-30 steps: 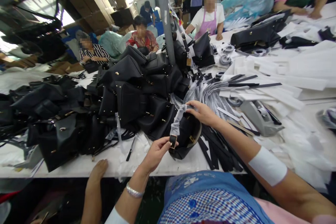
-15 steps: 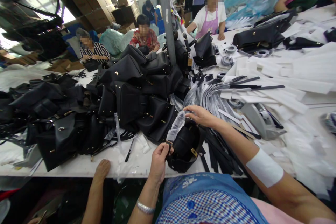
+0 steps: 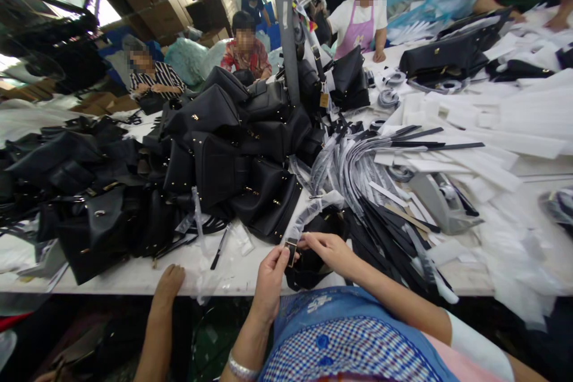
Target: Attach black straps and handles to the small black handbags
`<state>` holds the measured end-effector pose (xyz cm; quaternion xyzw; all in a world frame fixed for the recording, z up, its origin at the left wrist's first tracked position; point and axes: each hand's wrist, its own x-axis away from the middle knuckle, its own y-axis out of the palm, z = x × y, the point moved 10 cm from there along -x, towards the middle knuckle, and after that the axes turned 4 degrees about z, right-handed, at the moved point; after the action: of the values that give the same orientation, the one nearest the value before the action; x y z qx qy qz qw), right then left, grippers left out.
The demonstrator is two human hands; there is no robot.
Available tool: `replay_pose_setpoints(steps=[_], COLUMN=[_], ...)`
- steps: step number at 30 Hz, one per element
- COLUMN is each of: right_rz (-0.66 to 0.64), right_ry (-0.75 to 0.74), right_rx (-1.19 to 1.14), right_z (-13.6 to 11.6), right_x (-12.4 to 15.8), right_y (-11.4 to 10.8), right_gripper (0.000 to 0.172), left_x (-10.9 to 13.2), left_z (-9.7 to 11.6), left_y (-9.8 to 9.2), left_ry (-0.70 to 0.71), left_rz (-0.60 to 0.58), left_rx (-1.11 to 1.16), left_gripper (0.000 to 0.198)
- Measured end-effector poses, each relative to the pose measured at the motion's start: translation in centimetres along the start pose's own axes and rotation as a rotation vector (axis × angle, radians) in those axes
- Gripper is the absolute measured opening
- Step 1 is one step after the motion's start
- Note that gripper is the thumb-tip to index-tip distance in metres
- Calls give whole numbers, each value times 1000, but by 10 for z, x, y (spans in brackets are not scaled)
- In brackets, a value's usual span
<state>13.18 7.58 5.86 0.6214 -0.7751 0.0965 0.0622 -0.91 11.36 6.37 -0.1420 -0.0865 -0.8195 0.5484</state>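
A black handbag [image 3: 329, 224] rests at the table's front edge, close to my apron. Its handle [image 3: 308, 212] is wrapped in clear and whitish plastic and curves up from a gold-edged buckle [image 3: 290, 250]. My left hand [image 3: 270, 277] pinches the handle at this buckle, thumb on top. Just beside the buckle, my right hand [image 3: 329, 252] has its thumb and fingers closed on the lower end of the handle wrapping. My forearm and hands cover part of the bag.
Black handbags [image 3: 219, 167] are heaped ahead and to the left. Plastic-wrapped straps [image 3: 349, 167] and white foam sheets [image 3: 492, 155] lie to the right, around a grey tape dispenser [image 3: 441, 203]. A co-worker's hand [image 3: 170, 280] rests at the table edge on the left.
My right hand has moved from the top of the handle down and toward me, to the buckle end beside my left hand. The left hand keeps its pinch there.
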Motion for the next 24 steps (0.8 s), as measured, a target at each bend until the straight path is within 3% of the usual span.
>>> replay_pose_setpoints(steps=[3, 6, 14, 17, 24], right_rz=[-109, -58, 172, 195, 184], right_ry=[211, 289, 218, 195, 50], right_rx=[-563, -810, -544, -458, -313], right_z=[15, 17, 15, 14, 9], right_x=[-9, -7, 23, 30, 27], right_y=[32, 41, 23, 22, 26], right_gripper=[51, 39, 38, 42, 35], left_x=[2, 3, 4, 4, 3], left_z=[-1, -2, -12, -12, -8], left_y=[3, 2, 3, 5, 6], left_ry=[11, 12, -62, -35, 101], left_rz=[-29, -29, -9, 3, 65], left_rx=[-14, 0, 126, 138, 248], left_gripper=[28, 27, 31, 36, 16])
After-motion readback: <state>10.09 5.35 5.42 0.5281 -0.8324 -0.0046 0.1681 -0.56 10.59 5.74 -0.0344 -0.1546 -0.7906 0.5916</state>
